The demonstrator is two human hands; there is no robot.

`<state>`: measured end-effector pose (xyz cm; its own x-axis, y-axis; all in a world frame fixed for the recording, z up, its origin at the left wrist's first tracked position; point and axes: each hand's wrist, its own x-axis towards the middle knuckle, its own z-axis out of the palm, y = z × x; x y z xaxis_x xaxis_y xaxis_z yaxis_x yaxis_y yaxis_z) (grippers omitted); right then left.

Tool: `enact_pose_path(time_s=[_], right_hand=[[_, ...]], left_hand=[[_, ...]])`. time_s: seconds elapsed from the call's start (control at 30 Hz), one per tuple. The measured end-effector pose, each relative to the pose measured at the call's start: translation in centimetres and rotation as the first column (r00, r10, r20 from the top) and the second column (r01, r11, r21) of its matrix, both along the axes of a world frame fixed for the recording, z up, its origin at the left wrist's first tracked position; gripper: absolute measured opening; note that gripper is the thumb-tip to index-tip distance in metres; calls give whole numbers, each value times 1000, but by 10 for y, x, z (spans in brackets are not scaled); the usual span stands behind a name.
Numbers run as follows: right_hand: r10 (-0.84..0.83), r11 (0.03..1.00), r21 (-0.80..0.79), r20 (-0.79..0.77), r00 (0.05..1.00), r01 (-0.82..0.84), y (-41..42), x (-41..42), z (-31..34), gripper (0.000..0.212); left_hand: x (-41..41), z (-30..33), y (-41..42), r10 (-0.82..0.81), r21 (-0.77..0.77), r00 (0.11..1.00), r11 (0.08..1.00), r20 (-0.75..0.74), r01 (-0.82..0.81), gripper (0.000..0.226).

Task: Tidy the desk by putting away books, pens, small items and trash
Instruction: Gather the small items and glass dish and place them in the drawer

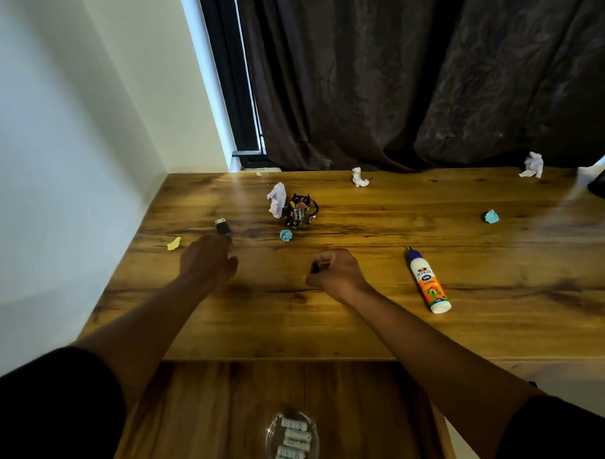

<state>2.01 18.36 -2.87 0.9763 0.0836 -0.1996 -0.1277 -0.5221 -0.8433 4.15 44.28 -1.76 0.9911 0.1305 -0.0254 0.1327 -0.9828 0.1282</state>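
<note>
Glass dish [291, 439] w/ three white batteries. Glue bottle [428, 280] flat, nozzle pointing away. Right hand [333, 273] fist round small black item [314, 267]; left hand [208, 258] fingers loosely curled, empty.

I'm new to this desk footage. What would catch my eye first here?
Two bare arms stretch over a wooden desk: the left hand reaches toward a small black item, and the right hand is closed on something dark. A glue bottle lies on the right, with crumpled paper scattered farther back.
</note>
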Motion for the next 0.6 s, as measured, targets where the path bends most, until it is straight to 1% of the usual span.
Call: enact_pose_path(time_s=[0.07, 0.1, 0.17, 0.23, 0.3, 0.33, 0.43, 0.5, 0.6], right_hand=[[56, 998, -30, 7, 998, -56, 12, 9, -6, 54], [82, 995, -52, 20, 996, -81, 18, 12, -9, 58], [126, 986, -118, 74, 989, -116, 25, 19, -19, 60], [176, 973, -175, 129, 976, -152, 30, 24, -27, 60], [217, 965, -189, 171, 961, -184, 34, 28, -33, 61], [227, 963, -192, 187, 956, -191, 36, 30, -37, 61], [247, 957, -208, 216, 945, -202, 38, 30, -46, 58], [258, 953, -217, 224, 940, -210, 38, 27, -52, 57], [277, 946, -232, 224, 935, -225, 38, 19, -56, 58]], left_hand=[[22, -4, 12, -25, -20, 1000, 1000, -12, 24, 41], [35, -9, 19, -38, -48, 999, 998, -26, 37, 45], [55, -20, 32, -60, -69, 996, 996, -67, 55, 53], [74, -32, 44, -63, -56, 994, 997, -90, 59, 70], [92, -42, 54, -76, -70, 993, 995, -90, 70, 87], [99, -46, 57, -94, -65, 992, 994, -87, 89, 89], [117, -52, 65, -143, -88, 985, 987, -98, 135, 82], [123, -56, 71, -136, -91, 987, 988, -89, 128, 77], [122, -53, 70, -129, -57, 990, 990, -53, 126, 71]])
